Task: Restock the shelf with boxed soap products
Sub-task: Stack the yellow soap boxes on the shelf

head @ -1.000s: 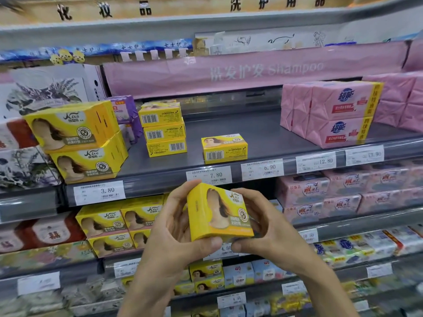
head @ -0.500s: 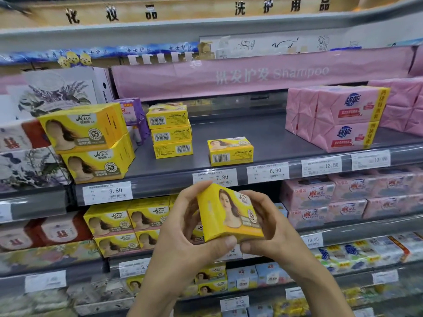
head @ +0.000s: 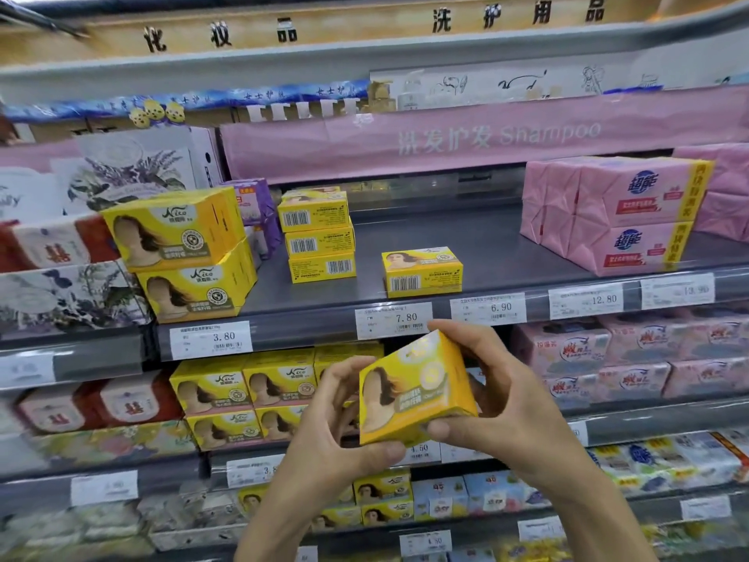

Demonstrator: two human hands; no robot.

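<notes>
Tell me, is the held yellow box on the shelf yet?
Not yet. The yellow box is gripped between the left hand and right hand, below the grey shelf.

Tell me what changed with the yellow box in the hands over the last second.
The left hand and right hand turned the yellow box: its plain side swung out of view, the portrait face now sits on the left and a face with pale round marks shows at right. Both still hold it. Shelf stock is unmoved.

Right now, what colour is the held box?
Yellow, with a long-haired figure printed on its face: box, head view.
</notes>
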